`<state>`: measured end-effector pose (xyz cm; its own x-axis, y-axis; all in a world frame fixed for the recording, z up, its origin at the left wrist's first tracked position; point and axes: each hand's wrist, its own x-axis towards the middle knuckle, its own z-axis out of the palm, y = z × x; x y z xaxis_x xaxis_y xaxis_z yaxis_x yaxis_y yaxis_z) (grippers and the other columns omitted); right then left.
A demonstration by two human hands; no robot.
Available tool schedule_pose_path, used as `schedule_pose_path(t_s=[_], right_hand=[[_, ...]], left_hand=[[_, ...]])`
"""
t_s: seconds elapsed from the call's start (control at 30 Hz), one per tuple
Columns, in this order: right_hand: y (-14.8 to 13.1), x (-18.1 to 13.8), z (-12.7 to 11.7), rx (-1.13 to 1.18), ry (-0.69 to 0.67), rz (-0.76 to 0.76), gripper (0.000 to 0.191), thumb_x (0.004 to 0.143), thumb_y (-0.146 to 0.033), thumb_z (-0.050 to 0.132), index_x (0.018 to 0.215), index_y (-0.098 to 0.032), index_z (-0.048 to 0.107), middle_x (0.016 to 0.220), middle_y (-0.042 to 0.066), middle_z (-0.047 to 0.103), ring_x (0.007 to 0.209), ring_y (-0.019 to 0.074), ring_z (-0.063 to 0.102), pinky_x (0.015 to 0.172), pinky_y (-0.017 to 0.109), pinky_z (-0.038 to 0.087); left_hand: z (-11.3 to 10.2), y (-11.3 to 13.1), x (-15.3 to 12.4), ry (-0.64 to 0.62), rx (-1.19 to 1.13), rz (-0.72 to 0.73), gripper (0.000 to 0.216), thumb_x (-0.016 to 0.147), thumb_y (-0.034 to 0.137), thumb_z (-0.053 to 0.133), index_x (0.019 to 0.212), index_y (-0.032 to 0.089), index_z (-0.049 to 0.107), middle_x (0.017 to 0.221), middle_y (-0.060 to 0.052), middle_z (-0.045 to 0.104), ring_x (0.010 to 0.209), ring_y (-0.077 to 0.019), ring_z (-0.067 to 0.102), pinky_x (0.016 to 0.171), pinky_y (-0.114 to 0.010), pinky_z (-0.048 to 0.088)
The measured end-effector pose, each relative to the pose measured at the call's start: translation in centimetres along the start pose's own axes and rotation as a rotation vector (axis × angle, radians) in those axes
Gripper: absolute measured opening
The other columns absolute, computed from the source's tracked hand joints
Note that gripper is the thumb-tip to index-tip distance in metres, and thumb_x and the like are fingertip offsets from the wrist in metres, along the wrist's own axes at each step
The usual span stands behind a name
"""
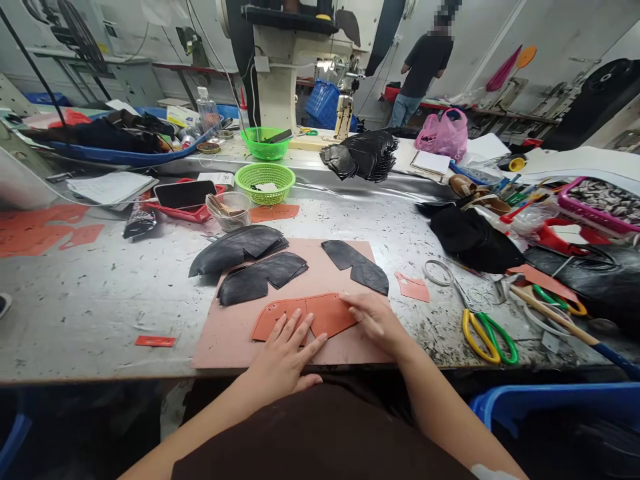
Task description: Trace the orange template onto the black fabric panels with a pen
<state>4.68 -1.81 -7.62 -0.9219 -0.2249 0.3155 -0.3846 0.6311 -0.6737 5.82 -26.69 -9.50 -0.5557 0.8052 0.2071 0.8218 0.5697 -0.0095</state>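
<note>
An orange template (327,308) with small holes along its upper edge lies on a pinkish board (240,337). My left hand (290,347) is laid flat across its left half, fingers spread. At the template's right end, the fingers of my right hand (377,320) are bent and close together, fingertips at the upper edge; what they grip, if anything, is hidden. Beyond the hands, a notched black leather piece (357,265) rests on the board's right side. Two small stacks of similar pieces, a nearer stack (260,277) and a farther stack (235,250), lie at the left.
Right of the board are an orange scrap (413,287) and yellow-green scissors (483,327). Green baskets (265,184), a plastic cup (233,212) and a red tray with a phone (185,195) stand behind. A sewing machine (277,87) rises at the back; a person (423,67) stands beyond.
</note>
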Motion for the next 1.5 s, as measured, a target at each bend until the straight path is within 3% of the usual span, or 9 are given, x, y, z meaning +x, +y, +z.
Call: schedule_pose_path(t_s=[0.1, 0.2, 0.4, 0.6, 0.83, 0.93, 1.03, 1.13, 1.5], right_hand=[[-0.1, 1.3, -0.2, 0.079, 0.098, 0.152, 0.030, 0.090, -0.036, 0.037, 0.088, -0.020, 0.063, 0.082, 0.007, 0.065, 0.076, 0.0188, 0.061, 0.072, 0.032, 0.049], [-0.2, 2.4, 0.0, 0.058, 0.059, 0.277, 0.029, 0.089, -0.037, 0.036, 0.078, -0.020, 0.056, 0.067, 0.003, 0.062, 0.062, 0.0163, 0.059, 0.062, 0.028, 0.046], [-0.7, 3.7, 0.0, -0.071, -0.047, 0.245, 0.022, 0.087, -0.032, 0.038, 0.074, -0.021, 0.053, 0.060, 0.000, 0.058, 0.058, 0.0156, 0.055, 0.058, 0.025, 0.041], [-0.3, 4.1, 0.6, 0.037, -0.010, 0.269, 0.020, 0.088, -0.032, 0.038, 0.077, -0.021, 0.051, 0.061, 0.000, 0.057, 0.058, 0.0149, 0.057, 0.057, 0.025, 0.045], [-0.6, 5.3, 0.9, 0.103, -0.067, 0.287, 0.019, 0.087, -0.029, 0.040, 0.074, -0.021, 0.050, 0.060, -0.001, 0.058, 0.056, 0.0146, 0.059, 0.058, 0.024, 0.046], [-2.4, 6.4, 2.7, 0.145, -0.081, 0.208, 0.018, 0.089, -0.029, 0.039, 0.079, -0.020, 0.052, 0.065, 0.000, 0.060, 0.061, 0.0145, 0.059, 0.061, 0.024, 0.046], [-5.0, 7.4, 5.3, 0.165, -0.250, 0.042, 0.019, 0.090, -0.027, 0.039, 0.083, -0.020, 0.055, 0.078, 0.002, 0.064, 0.070, 0.0149, 0.061, 0.065, 0.024, 0.045], [-6.9, 8.2, 7.2, 0.046, -0.375, -0.018, 0.019, 0.091, -0.025, 0.040, 0.083, -0.019, 0.057, 0.082, 0.004, 0.065, 0.074, 0.0173, 0.061, 0.066, 0.026, 0.043], [-7.5, 9.0, 7.7, -0.061, -0.431, -0.035, 0.020, 0.092, -0.026, 0.041, 0.081, -0.019, 0.056, 0.071, 0.001, 0.062, 0.063, 0.0136, 0.055, 0.058, 0.022, 0.036]], left_hand=[[0.3, -0.1, -0.1, 0.012, 0.003, -0.005, 0.068, 0.078, 0.063, 0.052, 0.135, 0.029, 0.036, 0.143, -0.013, 0.031, 0.131, -0.0356, 0.025, 0.104, -0.051, 0.019], [0.9, -0.2, -0.1, 0.032, 0.024, -0.007, 0.067, 0.079, 0.064, 0.049, 0.135, 0.030, 0.037, 0.142, -0.012, 0.032, 0.131, -0.0345, 0.025, 0.104, -0.051, 0.019], [1.3, -0.3, -0.2, 0.047, 0.024, -0.014, 0.066, 0.078, 0.063, 0.051, 0.135, 0.031, 0.038, 0.142, -0.013, 0.033, 0.129, -0.0352, 0.029, 0.103, -0.051, 0.020], [1.4, -0.2, -0.1, 0.042, -0.020, -0.036, 0.063, 0.080, 0.064, 0.047, 0.133, 0.031, 0.040, 0.142, -0.010, 0.032, 0.130, -0.0336, 0.026, 0.104, -0.050, 0.020], [1.2, -0.1, -0.1, 0.042, 0.003, -0.022, 0.062, 0.081, 0.063, 0.046, 0.133, 0.030, 0.040, 0.141, -0.012, 0.034, 0.130, -0.0340, 0.027, 0.104, -0.051, 0.019], [1.1, 0.1, -0.2, 0.023, 0.008, -0.025, 0.067, 0.078, 0.063, 0.051, 0.135, 0.030, 0.037, 0.140, -0.014, 0.035, 0.130, -0.0358, 0.027, 0.102, -0.052, 0.021], [0.6, 0.2, -0.1, -0.001, -0.016, -0.045, 0.072, 0.075, 0.063, 0.055, 0.137, 0.031, 0.034, 0.140, -0.014, 0.036, 0.129, -0.0378, 0.027, 0.101, -0.057, 0.021], [-0.3, 0.3, 0.0, -0.043, -0.054, -0.052, 0.073, 0.076, 0.061, 0.056, 0.138, 0.031, 0.031, 0.137, -0.011, 0.039, 0.129, -0.0364, 0.027, 0.103, -0.059, 0.014], [-0.3, 0.4, -0.2, -0.061, -0.061, -0.054, 0.073, 0.076, 0.059, 0.058, 0.137, 0.030, 0.032, 0.135, -0.012, 0.040, 0.128, -0.0363, 0.026, 0.103, -0.062, 0.010]])
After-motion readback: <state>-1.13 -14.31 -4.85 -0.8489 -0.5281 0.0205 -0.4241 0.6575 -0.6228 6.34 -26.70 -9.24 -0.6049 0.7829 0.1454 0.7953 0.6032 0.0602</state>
